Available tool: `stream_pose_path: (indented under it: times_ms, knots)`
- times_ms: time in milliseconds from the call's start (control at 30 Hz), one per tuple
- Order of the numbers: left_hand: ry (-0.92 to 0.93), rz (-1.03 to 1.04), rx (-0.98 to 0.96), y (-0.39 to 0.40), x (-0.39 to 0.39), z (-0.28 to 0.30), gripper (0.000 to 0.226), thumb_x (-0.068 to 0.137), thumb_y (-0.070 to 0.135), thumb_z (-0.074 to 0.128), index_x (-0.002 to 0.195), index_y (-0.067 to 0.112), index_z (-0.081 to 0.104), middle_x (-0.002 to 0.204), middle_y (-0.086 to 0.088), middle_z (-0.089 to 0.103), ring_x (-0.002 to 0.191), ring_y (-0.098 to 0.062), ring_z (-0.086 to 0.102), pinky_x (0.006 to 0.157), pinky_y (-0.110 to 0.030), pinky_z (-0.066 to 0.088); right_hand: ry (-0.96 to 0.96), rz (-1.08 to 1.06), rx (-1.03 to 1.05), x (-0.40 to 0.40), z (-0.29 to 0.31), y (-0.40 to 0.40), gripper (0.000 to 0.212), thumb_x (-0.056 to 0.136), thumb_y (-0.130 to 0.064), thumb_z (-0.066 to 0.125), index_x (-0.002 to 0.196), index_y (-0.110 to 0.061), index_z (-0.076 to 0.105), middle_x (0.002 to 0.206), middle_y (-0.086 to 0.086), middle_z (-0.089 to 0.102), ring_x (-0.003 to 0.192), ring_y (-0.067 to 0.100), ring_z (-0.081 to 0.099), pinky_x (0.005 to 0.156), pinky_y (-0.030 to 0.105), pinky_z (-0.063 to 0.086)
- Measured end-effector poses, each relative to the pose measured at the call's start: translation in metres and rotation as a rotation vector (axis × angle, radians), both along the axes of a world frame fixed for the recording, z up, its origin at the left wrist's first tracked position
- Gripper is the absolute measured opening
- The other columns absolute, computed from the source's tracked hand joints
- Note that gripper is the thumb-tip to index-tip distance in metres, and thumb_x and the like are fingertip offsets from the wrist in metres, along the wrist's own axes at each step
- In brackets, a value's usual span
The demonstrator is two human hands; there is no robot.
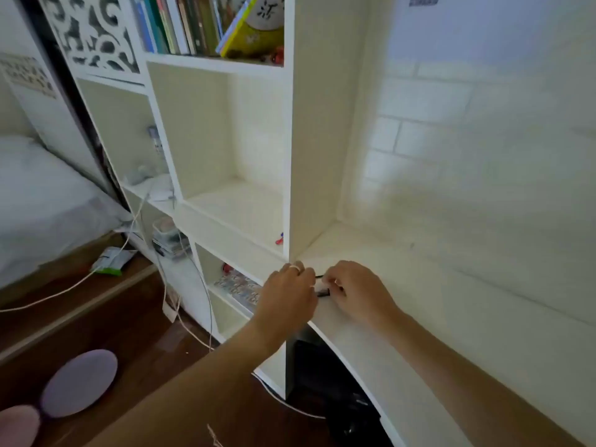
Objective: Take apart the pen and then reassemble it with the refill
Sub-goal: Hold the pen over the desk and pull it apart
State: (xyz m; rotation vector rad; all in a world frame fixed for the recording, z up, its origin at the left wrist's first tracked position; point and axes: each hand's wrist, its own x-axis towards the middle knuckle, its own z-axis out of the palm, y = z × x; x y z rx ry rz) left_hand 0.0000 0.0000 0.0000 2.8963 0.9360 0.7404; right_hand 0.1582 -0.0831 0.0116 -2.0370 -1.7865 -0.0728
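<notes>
Both my hands meet over the left end of a white desk [419, 317], close to the bookshelf. My left hand [288, 293] wears a ring and is curled, its fingers closed around one end of a small dark pen [322, 293]. My right hand [353, 290] is closed on the other end. Only two short dark bits of the pen show in the gap between the hands, one thin and one thicker. I cannot tell whether the pen is in one piece or apart. The refill is not visible on its own.
A white bookshelf [287, 156] stands left of the desk, with books [206, 24] on top and small items in lower cubbies. White cables [138, 221] trail to the wooden floor. A bed [42, 201] is at far left, a purple cushion [79, 382] below.
</notes>
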Motion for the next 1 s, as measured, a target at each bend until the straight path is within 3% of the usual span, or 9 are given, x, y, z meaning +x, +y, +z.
stream_pose_path:
  times_ms: [200,400,500,733,900,1000]
  knots:
    - [-0.048,0.025,-0.118,-0.027,0.003,-0.005,0.023,0.096,0.027,0.057,0.107,0.022,0.077,0.103,-0.003,0.069,0.102,-0.025,0.059,0.085,-0.035,0.053,0.106,-0.003,0.1,-0.01,-0.021,-0.024,0.016,0.093,-0.019,0.056,0.094,-0.024,0.071,0.097,-0.008,0.069,0.091,0.014,0.058,0.085,0.035,0.047]
    - [-0.189,0.106,-0.321,-0.027,0.011,-0.005,0.009,0.093,0.023,0.067,0.097,0.023,0.074,0.098,0.001,0.067,0.097,-0.02,0.061,0.076,-0.023,0.044,0.109,0.003,0.125,-0.006,-0.024,-0.026,0.013,0.093,-0.022,0.056,0.096,-0.027,0.069,0.099,-0.012,0.066,0.095,0.011,0.054,0.088,0.035,0.043]
    - [-0.263,0.148,-0.488,-0.023,0.011,-0.003,0.005,0.087,0.024,0.072,0.089,0.028,0.069,0.092,0.007,0.067,0.086,-0.014,0.065,0.074,-0.027,0.052,0.105,0.004,0.143,-0.004,-0.026,-0.023,0.011,0.094,-0.026,0.058,0.097,-0.028,0.069,0.1,-0.013,0.064,0.097,0.009,0.054,0.091,0.031,0.04]
    - [-0.494,0.05,-0.745,-0.021,0.004,-0.014,0.009,0.089,0.013,0.071,0.088,0.021,0.068,0.091,0.006,0.071,0.089,-0.011,0.066,0.079,-0.017,0.048,0.057,0.018,0.203,-0.003,-0.032,-0.022,0.013,0.098,-0.028,0.052,0.095,-0.027,0.064,0.089,-0.009,0.059,0.083,0.012,0.05,0.075,0.033,0.045]
    - [-0.539,0.038,-0.82,-0.021,0.002,-0.014,0.008,0.09,0.014,0.07,0.088,0.021,0.069,0.09,0.006,0.072,0.087,-0.008,0.065,0.078,-0.016,0.048,0.085,0.033,0.215,-0.001,-0.032,-0.02,0.017,0.097,-0.037,0.053,0.099,-0.027,0.067,0.085,-0.009,0.06,0.08,0.009,0.05,0.074,0.025,0.041]
    - [-0.553,0.038,-0.824,-0.021,0.002,-0.014,0.007,0.089,0.015,0.071,0.087,0.021,0.069,0.09,0.006,0.072,0.085,-0.008,0.064,0.077,-0.015,0.048,0.071,0.035,0.204,0.0,-0.033,-0.017,0.017,0.097,-0.037,0.052,0.098,-0.028,0.067,0.081,-0.009,0.06,0.078,0.01,0.052,0.073,0.027,0.041]
